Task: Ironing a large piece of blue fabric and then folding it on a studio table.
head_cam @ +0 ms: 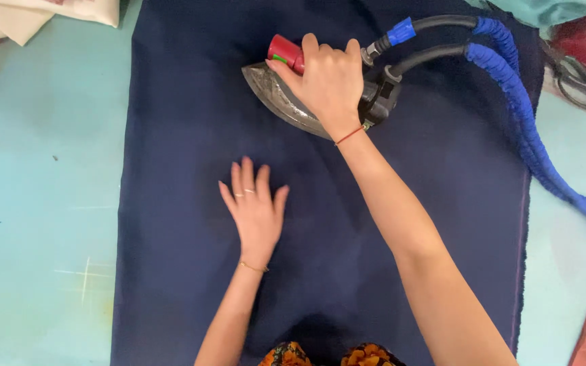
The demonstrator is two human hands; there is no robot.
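Navy cloth [184, 271] is pinned flat on the turquoise surface [35, 203] by the splayed left hand [258, 210], while the right hand [327, 81] is clamped on the steam iron [279, 98], pressed down beyond it.

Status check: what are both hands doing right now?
Right hand grips grey metal steam iron. Left hand flat on navy cloth. Blue hoses trail right.

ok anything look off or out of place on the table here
Nothing stands out. The navy cloth lies flat on the teal table. The right hand grips the iron resting on the cloth, and the left hand presses flat beside it. The blue hoses trail off to the right without kinks.
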